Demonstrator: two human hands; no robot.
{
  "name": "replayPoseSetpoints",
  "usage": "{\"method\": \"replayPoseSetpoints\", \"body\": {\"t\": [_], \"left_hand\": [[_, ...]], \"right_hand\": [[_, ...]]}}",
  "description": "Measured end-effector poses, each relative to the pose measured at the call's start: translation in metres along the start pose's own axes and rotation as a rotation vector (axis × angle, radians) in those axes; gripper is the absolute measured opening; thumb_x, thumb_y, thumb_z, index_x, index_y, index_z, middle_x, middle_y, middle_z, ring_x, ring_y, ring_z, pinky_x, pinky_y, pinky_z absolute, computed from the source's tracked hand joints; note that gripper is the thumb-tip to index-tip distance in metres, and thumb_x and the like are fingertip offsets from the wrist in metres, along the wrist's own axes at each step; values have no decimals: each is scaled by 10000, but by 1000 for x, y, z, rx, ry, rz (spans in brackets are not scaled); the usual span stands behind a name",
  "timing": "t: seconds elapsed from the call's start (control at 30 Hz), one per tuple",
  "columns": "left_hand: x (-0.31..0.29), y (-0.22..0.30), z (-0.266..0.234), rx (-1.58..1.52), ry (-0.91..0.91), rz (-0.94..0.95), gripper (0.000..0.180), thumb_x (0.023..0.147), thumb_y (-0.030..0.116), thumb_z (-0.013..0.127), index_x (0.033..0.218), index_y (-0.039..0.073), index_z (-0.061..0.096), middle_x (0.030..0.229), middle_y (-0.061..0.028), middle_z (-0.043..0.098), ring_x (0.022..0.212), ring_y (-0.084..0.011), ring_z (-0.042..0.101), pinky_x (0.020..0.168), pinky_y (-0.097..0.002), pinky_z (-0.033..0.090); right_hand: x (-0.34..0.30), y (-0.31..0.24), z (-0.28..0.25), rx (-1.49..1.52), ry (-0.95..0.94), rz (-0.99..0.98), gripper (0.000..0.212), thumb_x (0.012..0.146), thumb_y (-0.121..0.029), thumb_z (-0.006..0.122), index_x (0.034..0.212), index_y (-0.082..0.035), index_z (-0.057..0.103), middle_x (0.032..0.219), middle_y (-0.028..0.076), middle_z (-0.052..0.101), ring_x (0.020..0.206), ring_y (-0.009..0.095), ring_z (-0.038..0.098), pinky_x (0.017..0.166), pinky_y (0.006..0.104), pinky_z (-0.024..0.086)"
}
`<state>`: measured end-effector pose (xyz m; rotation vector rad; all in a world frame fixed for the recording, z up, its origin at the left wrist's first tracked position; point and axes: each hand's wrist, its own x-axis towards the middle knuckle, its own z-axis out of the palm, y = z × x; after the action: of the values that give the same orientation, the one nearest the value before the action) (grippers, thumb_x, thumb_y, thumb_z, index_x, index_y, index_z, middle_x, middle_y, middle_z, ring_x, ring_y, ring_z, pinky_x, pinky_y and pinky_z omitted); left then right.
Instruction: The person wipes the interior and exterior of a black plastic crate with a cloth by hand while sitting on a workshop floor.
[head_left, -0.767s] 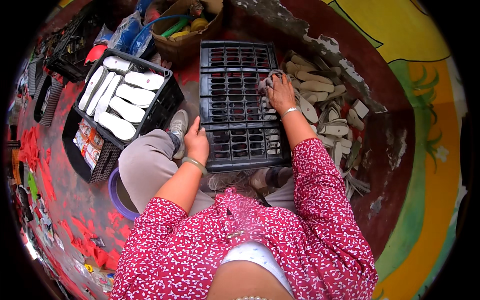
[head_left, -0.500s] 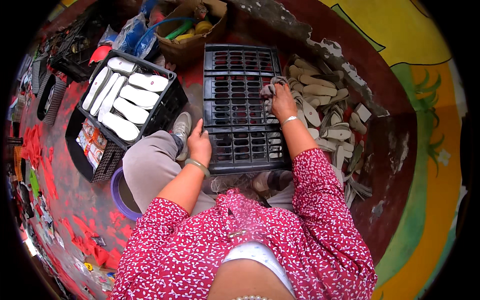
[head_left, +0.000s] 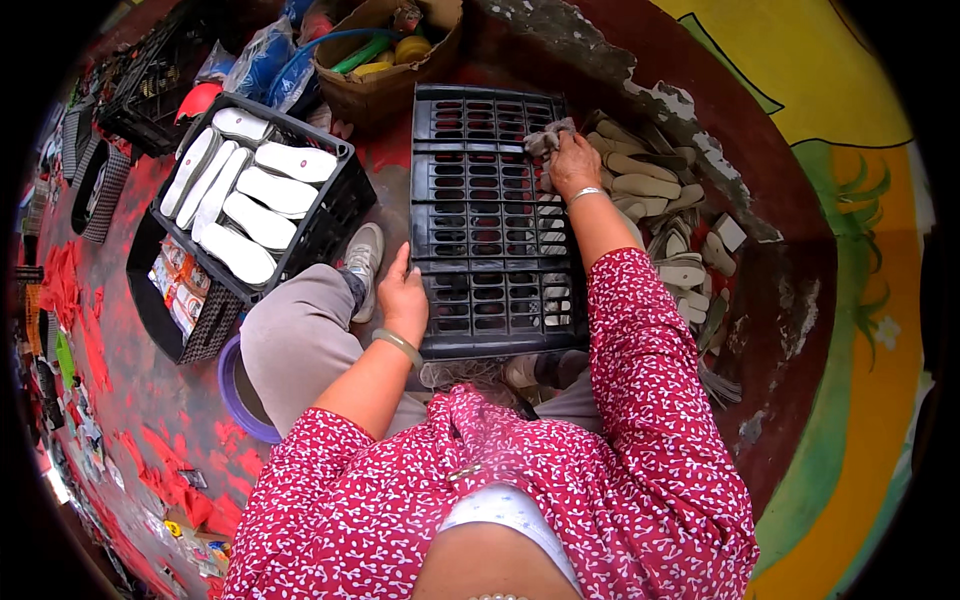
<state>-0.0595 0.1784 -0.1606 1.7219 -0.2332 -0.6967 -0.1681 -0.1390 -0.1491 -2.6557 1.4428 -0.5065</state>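
A black slatted plastic crate [head_left: 495,262] stands between my knees, with its grid face toward me. My left hand [head_left: 403,300] grips its left edge, thumb raised along the side and fingers mostly hidden behind the rim. At the upper right edge, my right hand [head_left: 575,165] is closed on a crumpled grey rag [head_left: 550,139] pressed against the crate. Beyond that hand lies a heap of pale shoe insoles [head_left: 645,180], some of it hidden by my right arm.
On the left, a black crate [head_left: 352,190] holds several white insoles [head_left: 268,190]. Below it sit a checked basket [head_left: 215,325] with packets and a purple-rimmed basin [head_left: 228,385]. A cardboard box [head_left: 365,98] stands behind; a painted wall [head_left: 860,80] curves along the right.
My right hand has moved the rag slightly up and outward along the crate's right edge. My left hand keeps its hold on the left edge.
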Motion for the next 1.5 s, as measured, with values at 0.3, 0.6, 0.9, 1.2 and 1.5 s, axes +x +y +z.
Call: {"method": "replayPoseSetpoints", "body": {"t": [0.3, 0.6, 0.9, 1.2, 1.5], "left_hand": [[4, -17, -1, -61, 0, 141, 426, 834, -42, 507, 1257, 5, 522, 1048, -100, 646, 865, -97, 557, 784, -223, 435], [3, -11, -2, -37, -12, 120, 432, 837, -40, 506, 1266, 14, 519, 987, -36, 636, 778, -73, 524, 724, -206, 435], [3, -13, -6, 12, 1, 169, 427, 839, -38, 513, 1261, 22, 527, 1038, -57, 632, 839, -82, 543, 768, -211, 438], [-2, 3, -3, 20, -3, 25, 410, 838, -28, 528, 1242, 36, 551, 991, -50, 647, 810, -66, 533, 751, -202, 430], [0, -5, -3, 28, 20, 124, 409, 826, -34, 529, 1230, 24, 552, 1037, -114, 657, 897, -105, 579, 819, -236, 440]], "right_hand": [[-1, 2, 9, 102, -66, -50, 417, 844, -200, 518, 1241, -79, 476, 1320, 269, 413, 1245, 399, 369, 1020, 436, 328], [28, 11, 12, 98, -31, -153, 413, 865, -226, 492, 1261, -107, 481, 1278, 191, 486, 1267, 351, 364, 1034, 425, 304], [-20, -15, -10, -223, -21, -129, 340, 811, -148, 493, 1113, 5, 514, 1156, 182, 581, 1194, 321, 460, 964, 406, 340], [39, -21, 19, -52, -37, 161, 341, 828, -166, 474, 1120, -2, 536, 1210, 179, 549, 1197, 331, 454, 971, 399, 372], [53, 14, 25, 610, 426, 409, 257, 814, -119, 491, 1031, -92, 626, 967, 221, 636, 932, 404, 586, 800, 439, 468]]}}
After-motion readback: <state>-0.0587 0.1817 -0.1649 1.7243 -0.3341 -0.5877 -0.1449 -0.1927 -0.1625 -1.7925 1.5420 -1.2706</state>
